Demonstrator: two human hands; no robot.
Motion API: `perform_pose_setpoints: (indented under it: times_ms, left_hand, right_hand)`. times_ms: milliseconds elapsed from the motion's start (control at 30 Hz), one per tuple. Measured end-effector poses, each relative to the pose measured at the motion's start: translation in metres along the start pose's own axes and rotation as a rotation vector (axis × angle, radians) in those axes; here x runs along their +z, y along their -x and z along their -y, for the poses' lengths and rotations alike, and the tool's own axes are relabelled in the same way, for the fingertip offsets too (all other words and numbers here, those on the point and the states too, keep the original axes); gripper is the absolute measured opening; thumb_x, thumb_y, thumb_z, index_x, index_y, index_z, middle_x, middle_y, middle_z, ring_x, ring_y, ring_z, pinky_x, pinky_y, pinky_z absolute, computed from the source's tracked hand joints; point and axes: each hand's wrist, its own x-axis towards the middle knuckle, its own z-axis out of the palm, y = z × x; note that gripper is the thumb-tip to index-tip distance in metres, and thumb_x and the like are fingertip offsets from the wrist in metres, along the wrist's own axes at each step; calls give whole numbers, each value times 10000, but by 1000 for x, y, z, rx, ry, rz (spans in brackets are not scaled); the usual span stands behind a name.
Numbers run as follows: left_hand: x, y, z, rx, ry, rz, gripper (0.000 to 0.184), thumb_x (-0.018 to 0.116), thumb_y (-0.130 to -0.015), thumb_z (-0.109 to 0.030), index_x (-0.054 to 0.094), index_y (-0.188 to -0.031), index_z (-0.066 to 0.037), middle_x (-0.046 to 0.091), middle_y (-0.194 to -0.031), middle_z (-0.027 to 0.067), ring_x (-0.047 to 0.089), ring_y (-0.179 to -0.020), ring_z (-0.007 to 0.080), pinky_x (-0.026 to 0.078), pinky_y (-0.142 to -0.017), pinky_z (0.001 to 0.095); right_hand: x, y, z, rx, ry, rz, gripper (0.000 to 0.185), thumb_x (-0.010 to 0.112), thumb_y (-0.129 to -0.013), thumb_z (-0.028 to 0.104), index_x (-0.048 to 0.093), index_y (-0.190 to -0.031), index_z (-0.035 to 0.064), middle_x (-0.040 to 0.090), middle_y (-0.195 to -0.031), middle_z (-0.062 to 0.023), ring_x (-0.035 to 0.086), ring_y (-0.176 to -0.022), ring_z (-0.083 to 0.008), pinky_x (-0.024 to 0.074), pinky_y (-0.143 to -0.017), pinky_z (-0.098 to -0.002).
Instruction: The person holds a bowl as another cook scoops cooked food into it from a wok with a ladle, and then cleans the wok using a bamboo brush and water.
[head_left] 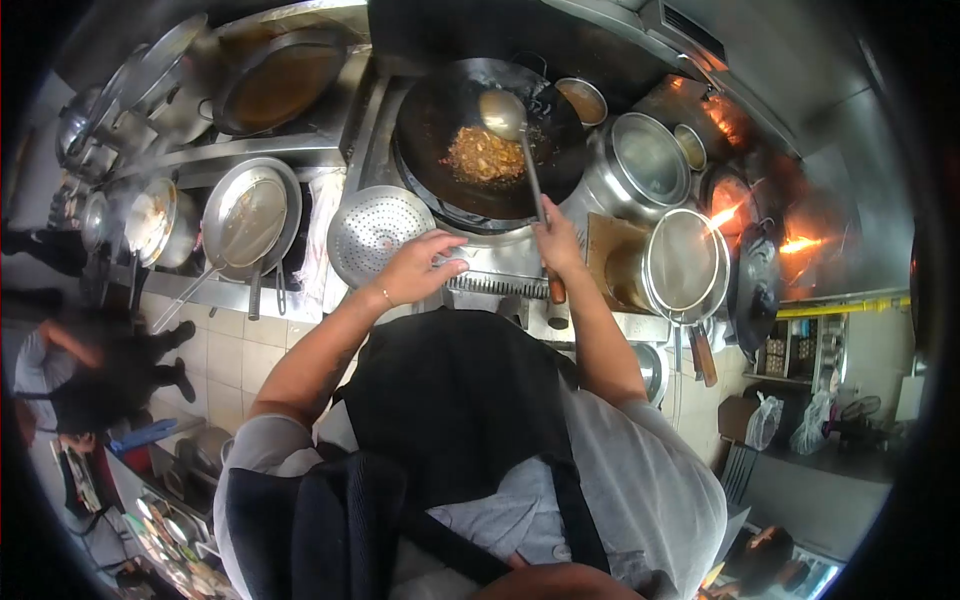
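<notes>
My right hand (558,238) is wrapped round the long handle of a ladle (503,114). The ladle's bowl rests inside a large dark wok (430,115), over some chopped, reddish-brown food (484,155). Over the near left side of the stove, my left hand (425,268) has its fingers apart and holds nothing. Beside it lies a round perforated strainer (372,232), partly behind the hand and forearm.
Flames (798,244) burn at the right near a second wok (757,290). A fine sieve (684,258) sits on a pot, with a metal pot (650,160) behind it. At left are a sieve on a pan (245,220) and a liquid-filled wok (283,85). A person (75,370) is at far left.
</notes>
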Motion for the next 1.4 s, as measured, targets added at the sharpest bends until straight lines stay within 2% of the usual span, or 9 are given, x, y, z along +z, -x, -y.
perform_pose_setpoints:
  times_ms: [167, 233, 633, 800, 933, 1133, 1267, 1333, 1400]
  left_hand:
    - [0, 7, -7, 25, 11, -8, 400, 759, -974, -262, 702, -1291, -24, 671, -1174, 129, 709, -1044, 240, 573, -864, 359]
    - [-8, 15, -3, 9, 6, -28, 385, 755, -977, -254, 708, -1278, -20, 678, -1167, 130, 715, -1047, 241, 577, -870, 357]
    - [3, 31, 12, -34, 11, -114, 347, 743, -991, -245, 719, -1241, -7, 718, -1093, 122, 706, -898, 211, 573, -830, 324]
    - [3, 45, 26, -109, 146, -118, 348, 743, -997, -251, 716, -1236, 1, 723, -1110, 123, 705, -934, 190, 568, -869, 319]
    - [0, 60, 29, -175, 142, -125, 311, 668, -1044, -191, 705, -1285, 2, 738, -1199, 94, 695, -1068, 169, 551, -940, 320]
    - [-6, 71, 18, -158, 83, -179, 316, 712, -1015, -223, 715, -1234, 5, 725, -1140, 117, 716, -981, 204, 567, -898, 326]
    - [1, 75, 25, -180, 57, -180, 325, 716, -1011, -226, 717, -1232, 11, 719, -1117, 120, 717, -972, 207, 571, -883, 326]
    - [1, 73, 27, -174, 41, -174, 326, 715, -1012, -227, 717, -1232, 12, 715, -1113, 121, 716, -969, 207, 572, -876, 325]
    - [1, 73, 23, -153, 49, -187, 319, 717, -1011, -222, 720, -1230, 9, 713, -1103, 124, 715, -960, 205, 572, -864, 319]
  right_hand:
    - [-55, 82, 49, -297, 381, 93, 671, 615, -968, 61, 432, -1609, 139, 763, -1067, -231, 764, -834, -359, 591, -803, -449]
    - [-74, 108, 44, -248, 277, 21, 676, 622, -960, 62, 442, -1605, 160, 698, -1265, -277, 723, -1080, -428, 543, -949, -473]
    - [-12, 72, 11, 88, 94, -34, 628, 622, -1006, 140, 436, -1605, 113, 702, -1214, -303, 694, -1161, -389, 512, -1036, -428]
    - [-45, 121, 56, -291, 235, -56, 624, 600, -1012, 96, 428, -1611, 86, 712, -876, -161, 617, -576, -218, 546, -608, -377]
    - [-68, 88, 63, 11, 82, 32, 657, 613, -998, 143, 406, -1619, 88, 698, -1269, -283, 751, -963, -317, 569, -902, -419]
    - [-44, 35, 34, 200, -57, 44, 607, 597, -984, 108, 471, -1575, 53, 729, -1094, -267, 658, -528, -205, 548, -568, -404]
    - [-6, 29, 8, 52, 62, 40, 654, 594, -972, 94, 430, -1604, 111, 723, -1084, -307, 727, -696, -361, 588, -675, -468]
    - [1, 49, -2, -433, 377, -91, 686, 625, -972, 79, 421, -1616, 193, 723, -867, -266, 712, -746, -456, 583, -722, -510]
    - [-24, 79, 27, -301, 304, 32, 702, 641, -950, 83, 433, -1604, 233, 698, -1052, -323, 655, -998, -535, 553, -872, -549]
